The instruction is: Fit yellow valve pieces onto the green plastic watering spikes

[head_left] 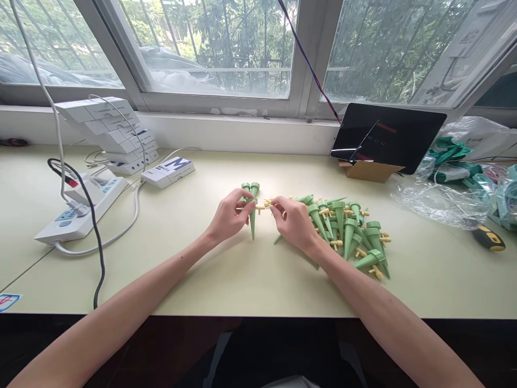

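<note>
My left hand [232, 213] is closed around a green plant watering spike [253, 223], its cap up and its point down. A second green spike's ribbed cap [245, 186] shows right beside it, partly hidden by my fingers. From the held spike a small yellow valve [260, 208] sticks out to the right. My right hand [294, 218] pinches at the outer end of this valve; the exact contact is too small to make out. Just right of that hand lies a pile of green spikes [349, 231] with yellow valves, some hidden behind the hand.
At the left are a power strip [81, 215] with cables, stacked white boxes [121, 134] and a single white box [168, 171]. A tablet [388, 137] leans on a cardboard stand [374, 171] at the back right. Plastic bags [440, 199] and a yellow-black tool [489, 238] lie far right.
</note>
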A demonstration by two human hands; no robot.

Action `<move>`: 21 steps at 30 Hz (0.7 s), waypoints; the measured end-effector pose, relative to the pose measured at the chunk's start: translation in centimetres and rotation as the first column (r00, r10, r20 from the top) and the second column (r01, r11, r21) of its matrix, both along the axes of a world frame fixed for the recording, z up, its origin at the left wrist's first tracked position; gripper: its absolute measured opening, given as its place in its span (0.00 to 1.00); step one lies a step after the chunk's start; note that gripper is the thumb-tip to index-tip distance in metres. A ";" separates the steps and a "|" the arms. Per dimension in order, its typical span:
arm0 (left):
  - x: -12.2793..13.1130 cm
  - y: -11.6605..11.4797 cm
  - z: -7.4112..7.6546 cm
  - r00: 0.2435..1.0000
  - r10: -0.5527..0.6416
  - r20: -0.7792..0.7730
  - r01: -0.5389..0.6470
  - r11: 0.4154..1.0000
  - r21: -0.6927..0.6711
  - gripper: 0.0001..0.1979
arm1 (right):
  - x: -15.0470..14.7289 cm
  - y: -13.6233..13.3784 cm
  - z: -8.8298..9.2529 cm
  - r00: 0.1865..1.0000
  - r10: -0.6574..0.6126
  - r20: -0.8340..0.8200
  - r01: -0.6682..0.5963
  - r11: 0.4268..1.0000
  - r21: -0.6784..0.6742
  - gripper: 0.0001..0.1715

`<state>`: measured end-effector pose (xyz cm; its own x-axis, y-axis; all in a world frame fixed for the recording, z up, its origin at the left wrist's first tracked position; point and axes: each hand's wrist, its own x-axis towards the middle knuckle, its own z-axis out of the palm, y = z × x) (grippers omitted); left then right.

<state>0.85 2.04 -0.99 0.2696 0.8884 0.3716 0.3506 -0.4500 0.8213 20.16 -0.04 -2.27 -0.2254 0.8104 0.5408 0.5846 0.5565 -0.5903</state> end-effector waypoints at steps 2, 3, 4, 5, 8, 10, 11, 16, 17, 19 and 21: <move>0.1 -0.1 0.1 1.000 -0.006 0.007 0.006 1.000 -0.008 0.11 | 0.0 0.0 -0.1 1.000 0.000 0.000 0.000 1.000 -0.002 0.09; 0.1 -0.1 0.1 1.000 -0.011 0.013 0.011 1.000 -0.012 0.11 | 0.0 0.0 -0.1 1.000 0.001 -0.001 -0.001 1.000 -0.004 0.09; 0.1 -0.1 0.1 1.000 -0.017 0.021 0.017 1.000 -0.018 0.11 | 0.0 0.0 -0.2 1.000 0.004 -0.005 -0.004 1.000 -0.006 0.09; 0.1 -0.1 0.1 0.999 -0.022 0.029 0.023 0.999 -0.023 0.11 | 0.0 0.1 -0.2 1.000 0.008 -0.011 -0.008 1.000 -0.009 0.09; 0.0 0.0 0.0 0.998 -0.035 0.050 0.037 0.998 -0.045 0.11 | 0.0 0.1 -0.3 0.999 0.031 -0.038 -0.032 0.999 -0.026 0.09; 0.0 0.0 -0.1 0.997 -0.044 0.062 0.047 0.997 -0.057 0.12 | -0.1 0.2 -0.3 0.998 0.043 -0.054 -0.045 0.998 -0.033 0.09; -0.1 0.1 -0.1 0.996 -0.048 0.070 0.052 0.997 -0.063 0.12 | -0.1 0.2 -0.3 0.997 0.047 -0.060 -0.049 0.998 -0.034 0.09; 0.0 0.0 0.1 0.990 -0.053 0.127 0.066 0.993 -0.100 0.13 | -0.1 0.3 -0.3 0.996 0.060 -0.073 -0.062 0.998 -0.031 0.08; 0.0 -0.1 0.2 0.988 -0.058 0.141 0.073 0.992 -0.104 0.14 | -0.1 0.3 -0.3 0.995 0.064 -0.073 -0.066 0.997 -0.031 0.07; 0.1 -0.1 0.3 0.984 -0.068 0.164 0.086 0.991 -0.107 0.14 | -0.1 0.3 -0.3 0.995 0.071 -0.074 -0.073 0.997 -0.030 0.07; 0.1 -0.1 0.3 0.983 -0.070 0.172 0.090 0.990 -0.107 0.14 | -0.1 0.3 -0.3 0.994 0.074 -0.077 -0.077 0.997 -0.029 0.07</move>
